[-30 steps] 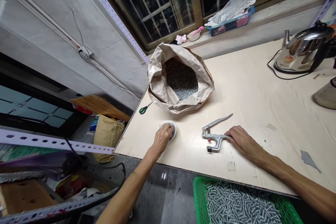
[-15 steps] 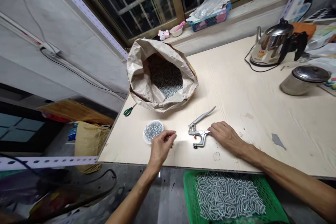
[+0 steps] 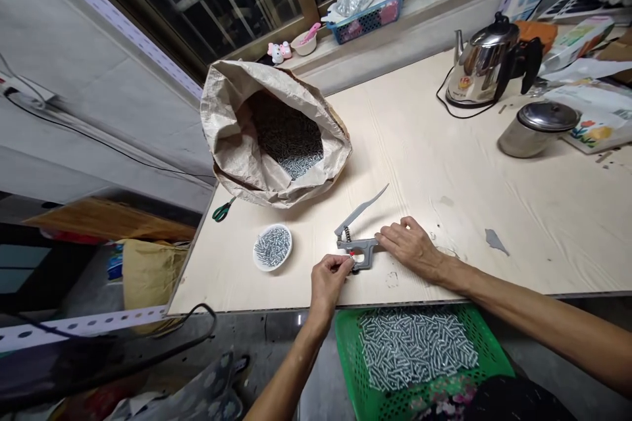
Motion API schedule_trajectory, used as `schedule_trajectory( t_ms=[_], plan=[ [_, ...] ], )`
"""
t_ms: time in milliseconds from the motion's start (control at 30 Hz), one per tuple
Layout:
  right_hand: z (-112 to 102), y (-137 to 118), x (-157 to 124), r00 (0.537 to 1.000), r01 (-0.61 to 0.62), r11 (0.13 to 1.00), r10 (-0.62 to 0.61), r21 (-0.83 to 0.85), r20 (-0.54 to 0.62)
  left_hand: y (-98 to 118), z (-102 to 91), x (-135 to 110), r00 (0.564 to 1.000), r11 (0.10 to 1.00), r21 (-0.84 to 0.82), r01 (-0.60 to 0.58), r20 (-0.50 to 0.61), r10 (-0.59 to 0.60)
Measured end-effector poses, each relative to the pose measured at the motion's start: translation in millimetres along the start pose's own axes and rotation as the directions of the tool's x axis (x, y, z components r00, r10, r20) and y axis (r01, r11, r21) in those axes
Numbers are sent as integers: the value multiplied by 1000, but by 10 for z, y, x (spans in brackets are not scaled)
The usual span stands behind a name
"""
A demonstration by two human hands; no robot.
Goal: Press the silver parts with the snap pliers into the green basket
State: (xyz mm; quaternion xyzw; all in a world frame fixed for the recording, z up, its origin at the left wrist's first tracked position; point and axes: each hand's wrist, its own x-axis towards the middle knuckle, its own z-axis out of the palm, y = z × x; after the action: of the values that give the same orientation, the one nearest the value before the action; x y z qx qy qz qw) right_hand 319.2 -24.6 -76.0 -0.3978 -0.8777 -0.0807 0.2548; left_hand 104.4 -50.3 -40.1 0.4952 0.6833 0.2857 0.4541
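Note:
A grey metal hand press tool (image 3: 356, 231) lies on the pale wooden table (image 3: 474, 210), its long handle raised toward the back. My right hand (image 3: 409, 247) rests on the tool's lower handle, fingers curled over it. My left hand (image 3: 330, 277) is pinched at the tool's jaw, holding a tiny piece I cannot make out. A small white dish (image 3: 272, 247) of little metal parts sits to the left of my left hand.
A large open paper sack (image 3: 266, 135) of small metal parts stands behind the tool. A green basket (image 3: 415, 355) of metal pins sits below the table edge. Green-handled scissors (image 3: 223, 210) lie at the left edge. A steel kettle (image 3: 481, 62) and lidded pot (image 3: 536, 128) stand far right.
My left hand left the white dish and moved right to the tool's jaw, pinched closed. My right hand stayed on the tool handle. The view shifted to the right.

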Motion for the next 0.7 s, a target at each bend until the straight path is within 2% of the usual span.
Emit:
schedule_trajectory(
  t_ms=[133, 267, 433, 600, 700],
  plan=[
    [-35, -7, 22, 998, -51, 997, 49, 61, 35, -4, -3, 73, 997, 998, 22, 55, 44, -56],
    [-26, -10, 24, 998, -38, 998, 35, 56, 53, 31, -83, 160, 969, 989, 79, 126, 202, -140],
    [38, -24, 3, 997, 4, 1000, -6, 24, 80, 133, -179, 206, 877, 954, 215, 208, 390, -280],
    [28, -95, -35, 990, -13, 997, 2, 78, 140, 155, -207, 182, 782, 882, 308, 356, 419, -462],
    [-36, -114, -45, 979, -55, 987, 24, 150, 201, 142, -210, 135, 736, 849, 323, 419, 427, -526]
  ],
)
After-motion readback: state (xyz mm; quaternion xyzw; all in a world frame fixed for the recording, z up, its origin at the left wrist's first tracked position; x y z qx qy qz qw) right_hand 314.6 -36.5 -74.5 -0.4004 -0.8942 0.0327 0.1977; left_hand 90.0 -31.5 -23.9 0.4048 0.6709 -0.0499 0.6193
